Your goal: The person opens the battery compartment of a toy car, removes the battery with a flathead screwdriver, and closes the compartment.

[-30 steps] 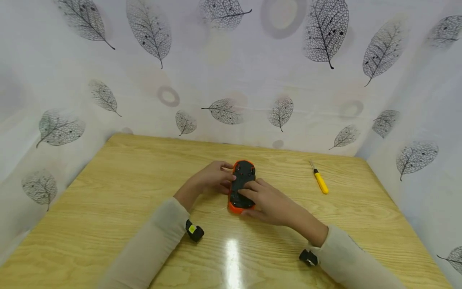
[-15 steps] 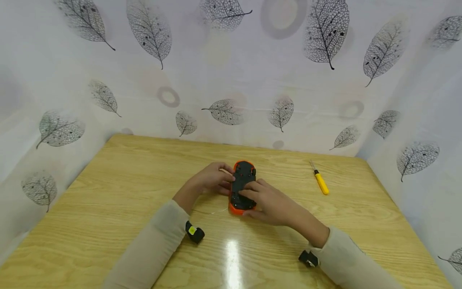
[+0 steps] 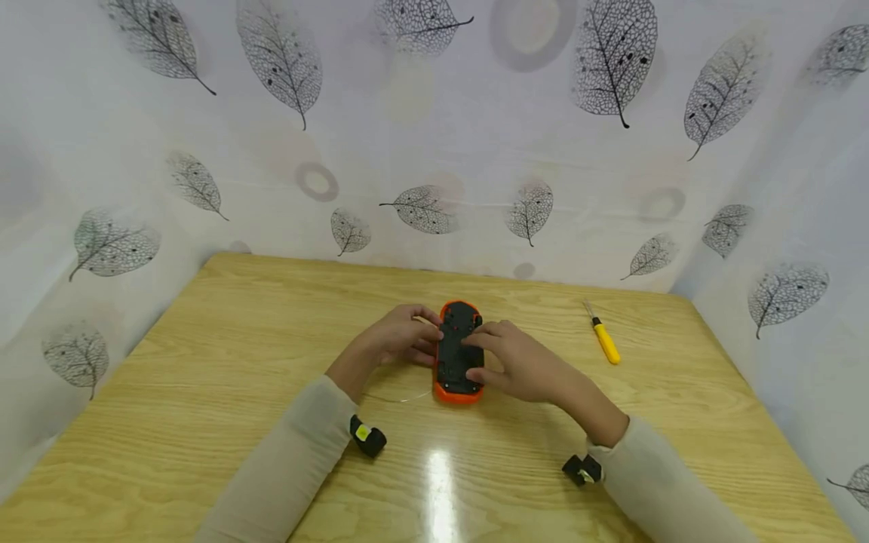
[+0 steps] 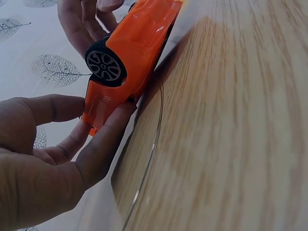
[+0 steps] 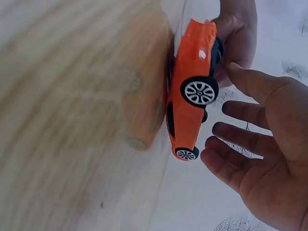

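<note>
An orange toy car (image 3: pixel 448 395) lies upside down on the table, its black underside facing up; two of its spoked wheels show in the right wrist view. My left hand (image 3: pixel 402 333) holds the car by its left side, and in the left wrist view the thumb and fingers pinch the orange body (image 4: pixel 139 48). Over the car's right half hovers my right hand (image 3: pixel 526 363), its fingers loosely bent. In the right wrist view, this hand (image 5: pixel 269 139) has nothing between its fingers, and a small gap separates most fingertips from the car.
A screwdriver with a yellow handle (image 3: pixel 606 343) lies at the right of the wooden table (image 3: pixel 271 317). A thin clear strand (image 4: pixel 150 156) runs along the tabletop near the left hand. Cloth with leaf prints (image 3: pixel 448 151) surrounds the table's back and sides.
My right hand has shifted slightly away and to the right, and its thumb has come from the car's near end to above the underside. The left hand and the car stay almost still.
</note>
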`<state>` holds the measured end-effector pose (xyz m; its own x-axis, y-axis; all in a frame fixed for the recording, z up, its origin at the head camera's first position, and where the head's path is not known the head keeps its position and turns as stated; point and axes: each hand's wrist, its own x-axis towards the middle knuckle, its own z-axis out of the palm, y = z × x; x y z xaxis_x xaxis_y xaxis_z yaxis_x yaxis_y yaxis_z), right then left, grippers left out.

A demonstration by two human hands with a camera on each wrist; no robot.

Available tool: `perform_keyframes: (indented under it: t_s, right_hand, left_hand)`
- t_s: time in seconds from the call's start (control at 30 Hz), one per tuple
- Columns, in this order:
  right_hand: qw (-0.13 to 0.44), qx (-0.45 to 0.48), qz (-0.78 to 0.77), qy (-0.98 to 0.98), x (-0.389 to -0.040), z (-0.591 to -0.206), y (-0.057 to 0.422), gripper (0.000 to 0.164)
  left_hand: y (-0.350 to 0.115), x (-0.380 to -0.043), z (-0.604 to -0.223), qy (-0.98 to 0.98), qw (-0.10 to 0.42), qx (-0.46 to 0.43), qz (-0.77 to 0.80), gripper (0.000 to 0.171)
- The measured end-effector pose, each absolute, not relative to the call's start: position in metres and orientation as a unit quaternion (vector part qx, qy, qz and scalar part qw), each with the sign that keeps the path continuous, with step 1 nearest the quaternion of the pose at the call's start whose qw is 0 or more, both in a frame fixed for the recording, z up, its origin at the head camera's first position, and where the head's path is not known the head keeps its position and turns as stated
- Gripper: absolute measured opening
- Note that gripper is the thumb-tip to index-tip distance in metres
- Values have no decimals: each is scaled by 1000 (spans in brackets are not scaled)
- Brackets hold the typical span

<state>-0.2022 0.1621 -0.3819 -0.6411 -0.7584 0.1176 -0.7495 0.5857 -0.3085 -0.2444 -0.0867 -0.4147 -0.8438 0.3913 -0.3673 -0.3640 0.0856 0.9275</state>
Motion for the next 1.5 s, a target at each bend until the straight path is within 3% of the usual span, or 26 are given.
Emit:
perform_keyframes:
  t_s: [0.3,0.67,1.5]
  right_hand:
    - [28,-391,-198,898,-224,-382,165,47]
    - [101,-341,-242,903,-242,-381,161,50]
    - [130,-307,-264,905,-249,-384,162,54]
  left_hand:
    - [-88,-246,-420,676,279,6,682,25]
    - [-88,-246,-420,675,276,8,684,24]
    - [-85,-248,-421,670,280,-12,687,27]
